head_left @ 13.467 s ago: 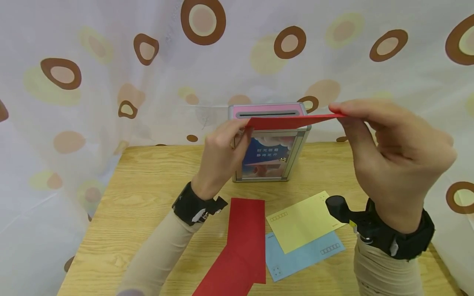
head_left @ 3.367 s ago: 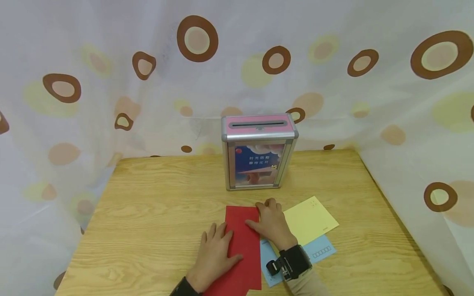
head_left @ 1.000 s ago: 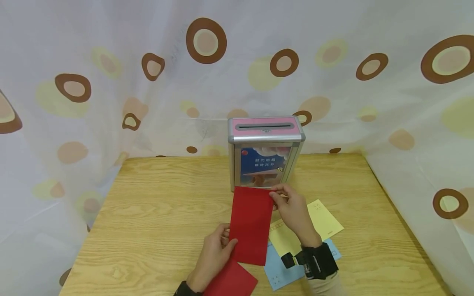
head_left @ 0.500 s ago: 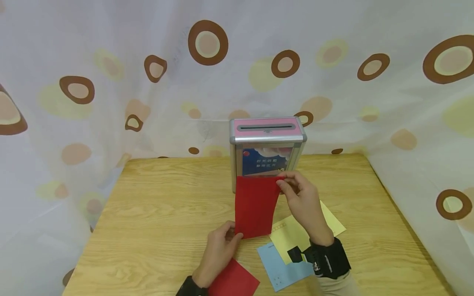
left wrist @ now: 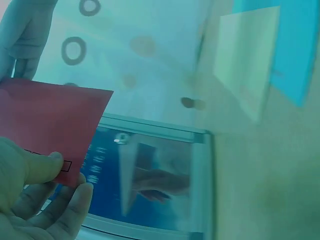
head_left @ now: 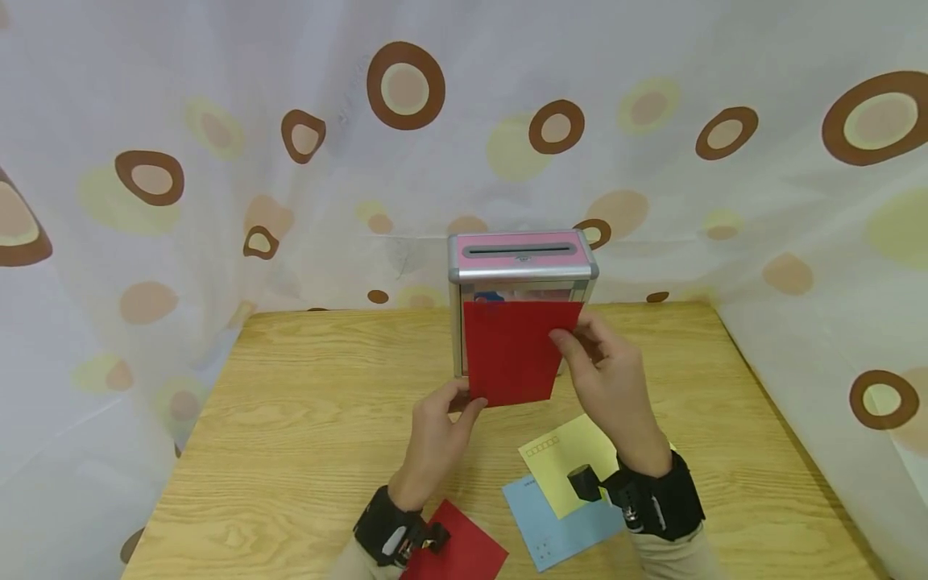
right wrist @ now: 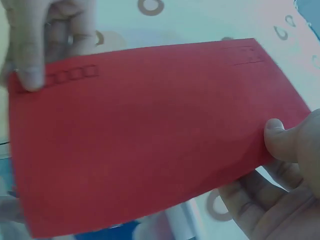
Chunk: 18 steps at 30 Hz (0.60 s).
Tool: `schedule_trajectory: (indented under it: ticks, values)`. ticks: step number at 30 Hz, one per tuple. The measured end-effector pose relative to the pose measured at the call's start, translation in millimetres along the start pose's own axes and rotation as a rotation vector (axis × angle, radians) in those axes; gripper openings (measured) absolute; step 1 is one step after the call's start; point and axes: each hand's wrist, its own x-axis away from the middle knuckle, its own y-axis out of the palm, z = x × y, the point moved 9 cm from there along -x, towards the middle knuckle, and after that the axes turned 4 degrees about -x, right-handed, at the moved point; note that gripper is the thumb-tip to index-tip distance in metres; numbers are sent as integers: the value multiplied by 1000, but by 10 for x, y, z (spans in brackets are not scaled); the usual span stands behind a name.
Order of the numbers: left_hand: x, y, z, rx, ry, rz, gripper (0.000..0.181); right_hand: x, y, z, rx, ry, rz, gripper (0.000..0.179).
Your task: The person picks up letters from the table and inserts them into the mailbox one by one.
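Within 2 hands' (head_left: 433, 435) (head_left: 616, 385) pinch, red envelope (head_left: 511, 354)

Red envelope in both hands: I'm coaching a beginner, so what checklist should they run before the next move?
1. Left hand pinching the held red envelope's lower corner: ok.
2. Right hand gripping its right edge: ok.
3. Letterbox upright: ok.
4. Slot uncovered: ok.
5. Held red envelope up at the slot: not ok; in the head view its top edge shows below it.
6. Door lock fastened: cannot tell.
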Motion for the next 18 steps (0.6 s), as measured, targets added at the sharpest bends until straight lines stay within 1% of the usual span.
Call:
schedule_trajectory:
  ticks: [3,6,10,15,18]
  values:
    - [-193,-65,149,8,68,34,17,-76,-17,-117,-13,-52,-8,34]
    - [-366,-129,314,2,162,73,17,-158,-25,-240,-24,-104,-13,39]
    - [-577,-211,528,-28,265,90,20,-274,-46,-391,-10,-154,-11,36]
    - [-855,-361,796,-90,359,111,23,-464,-118,-610,9,-239,2,34]
    - [-1004,-453,992,-117,429,133,25,-559,-151,-714,74,-290,7,32]
